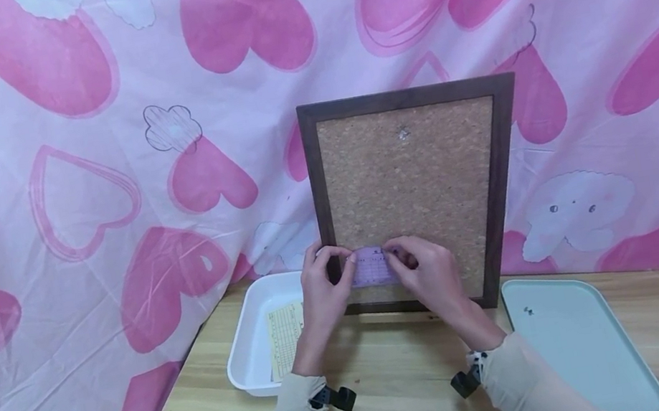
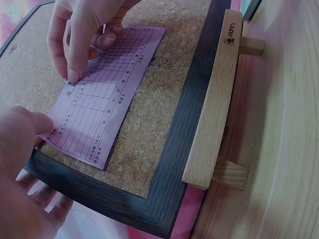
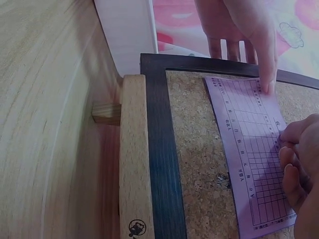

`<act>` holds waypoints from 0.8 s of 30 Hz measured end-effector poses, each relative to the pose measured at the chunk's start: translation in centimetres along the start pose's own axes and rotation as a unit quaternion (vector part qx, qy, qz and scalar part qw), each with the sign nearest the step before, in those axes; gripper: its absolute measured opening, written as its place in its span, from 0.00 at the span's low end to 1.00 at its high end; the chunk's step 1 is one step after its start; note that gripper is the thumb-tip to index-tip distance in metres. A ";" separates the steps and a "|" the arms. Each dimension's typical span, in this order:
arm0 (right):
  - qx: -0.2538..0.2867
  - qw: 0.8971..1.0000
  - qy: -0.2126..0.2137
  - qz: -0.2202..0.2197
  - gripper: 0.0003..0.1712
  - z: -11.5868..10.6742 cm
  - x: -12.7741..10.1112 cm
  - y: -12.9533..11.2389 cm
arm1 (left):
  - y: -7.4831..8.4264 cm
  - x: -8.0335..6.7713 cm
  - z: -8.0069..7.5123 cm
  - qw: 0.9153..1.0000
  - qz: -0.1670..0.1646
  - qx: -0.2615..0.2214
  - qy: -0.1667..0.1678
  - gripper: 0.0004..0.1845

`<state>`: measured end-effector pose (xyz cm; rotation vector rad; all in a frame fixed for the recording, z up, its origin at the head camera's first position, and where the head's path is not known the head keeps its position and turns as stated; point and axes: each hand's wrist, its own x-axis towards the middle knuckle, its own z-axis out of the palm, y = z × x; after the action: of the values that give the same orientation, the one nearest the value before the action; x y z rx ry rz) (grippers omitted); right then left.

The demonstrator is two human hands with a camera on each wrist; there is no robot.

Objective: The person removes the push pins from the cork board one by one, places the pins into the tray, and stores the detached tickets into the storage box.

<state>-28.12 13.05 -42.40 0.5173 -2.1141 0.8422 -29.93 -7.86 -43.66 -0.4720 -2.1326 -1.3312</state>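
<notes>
A purple printed form slip [image 1: 372, 267] lies against the lower left of a dark-framed corkboard [image 1: 414, 184]. My left hand [image 1: 325, 285] grips the board's left edge, thumb on the slip's end and the other fingers behind the frame [image 2: 89, 194]. With thumb and forefinger, my right hand [image 1: 432, 268] pinches a small shiny pushpin [image 2: 70, 82] at the slip's upper edge. The pin is mostly covered by the fingertips. In the right wrist view the slip [image 3: 244, 149] lies along the cork, both hands on its upper side.
A white bin [image 1: 243, 354] with yellow form slips [image 1: 285, 333] stands at the left. At the right lies a pale green tray [image 1: 578, 345] with small pins [image 1: 528, 311]. A wooden stand [image 2: 214, 109] supports the board. More metal pins [image 1: 403, 134] sit near its top.
</notes>
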 end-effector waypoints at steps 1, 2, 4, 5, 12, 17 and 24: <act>0.001 1.000 0.002 -0.001 0.08 0.0 0.0 0.0 | 0.0 0.0 0.0 1.000 0.001 0.000 0.000 0.04; 0.001 1.000 0.002 -0.001 0.08 0.0 -0.1 0.1 | 0.0 0.0 0.0 1.000 0.001 -0.001 0.001 0.04; 0.001 1.000 0.002 -0.001 0.07 0.0 -0.1 0.1 | 0.0 0.0 0.1 1.000 0.001 -0.001 0.002 0.04; 0.000 1.000 0.000 -0.001 0.07 0.0 -0.1 0.1 | 0.0 0.0 0.1 1.000 0.001 -0.001 0.003 0.04; -0.008 1.000 -0.020 0.014 0.05 -0.1 0.2 -0.2 | 0.1 0.0 0.0 1.000 -0.002 0.000 -0.001 0.05; -0.020 0.999 -0.034 0.024 0.05 -0.2 0.3 -0.3 | 0.2 -0.1 0.0 1.000 -0.007 0.002 -0.002 0.05; -0.001 0.998 -0.044 0.036 0.05 -0.3 0.2 -0.1 | 0.3 -0.1 -0.2 1.000 -0.022 -0.002 -0.004 0.04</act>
<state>-28.04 13.20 -42.10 0.4867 -2.2250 0.8723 -29.64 -7.91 -43.47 -0.4365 -2.1584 -1.3602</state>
